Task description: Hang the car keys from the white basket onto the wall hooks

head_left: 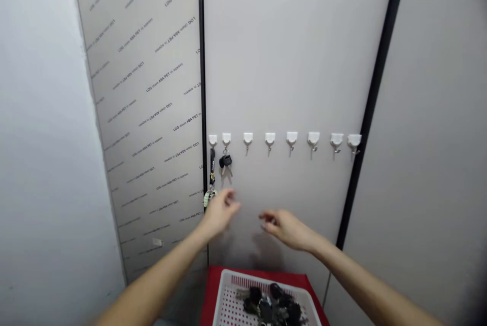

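My left hand (221, 210) is raised in front of the panel, thumb and fingers apart, holding nothing I can see. Close behind it hangs a set of keys on a black strap (212, 166), with a pale green striped piece at its lower end that my hand partly covers. Just above, a bunch of keys with black heads (225, 160) dangles from the second white hook (227, 138). My right hand (286, 227) hovers to the right, lower than the hooks; its fingers are bent but apart from the thumb, with nothing visible between them.
More white hooks (270, 138) run rightward along the grey panel (297, 62), bare of keys. Below my hands, a white basket (224, 285) with many keys (266, 308) rests on a red surface (208, 290). Black vertical strips (375, 93) edge the panel.
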